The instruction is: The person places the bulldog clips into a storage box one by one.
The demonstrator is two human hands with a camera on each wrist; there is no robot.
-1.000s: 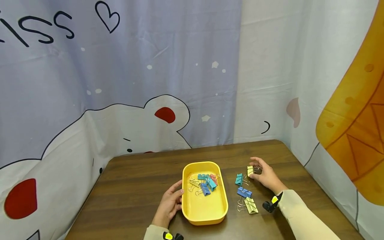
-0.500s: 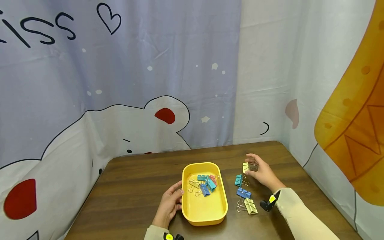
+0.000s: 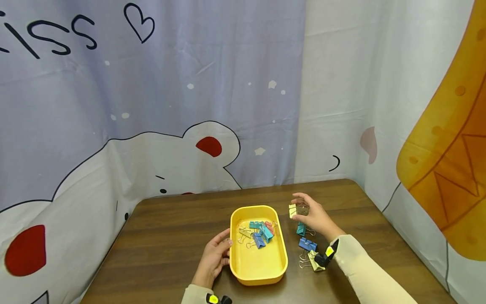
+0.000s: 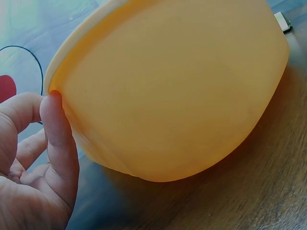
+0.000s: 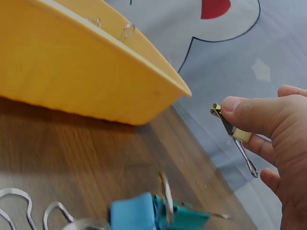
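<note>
A yellow plastic tray (image 3: 260, 268) sits on the table with several coloured binder clips (image 3: 259, 240) inside. My left hand (image 3: 211, 258) holds its left side, thumb at the rim (image 4: 55, 72). To the right of the tray, my right hand (image 3: 317, 217) pinches a pale yellow binder clip (image 3: 292, 210) between thumb and fingers. In the right wrist view this clip (image 5: 242, 135) is raised above the table, its wire handle pointing down. Below that hand lie a teal clip (image 3: 301, 229), a blue clip (image 3: 307, 243) and another yellow clip (image 3: 317, 264), the last partly hidden by the wrist strap.
The brown wooden table (image 3: 167, 236) extends to both sides of the tray. A printed curtain (image 3: 250, 101) hangs behind the table and along its sides. A thin cable (image 3: 447, 261) runs down by the table's right edge.
My right hand has moved left toward the tray, carrying the yellow binder clip past the teal one. The left hand and the tray have stayed in place.
</note>
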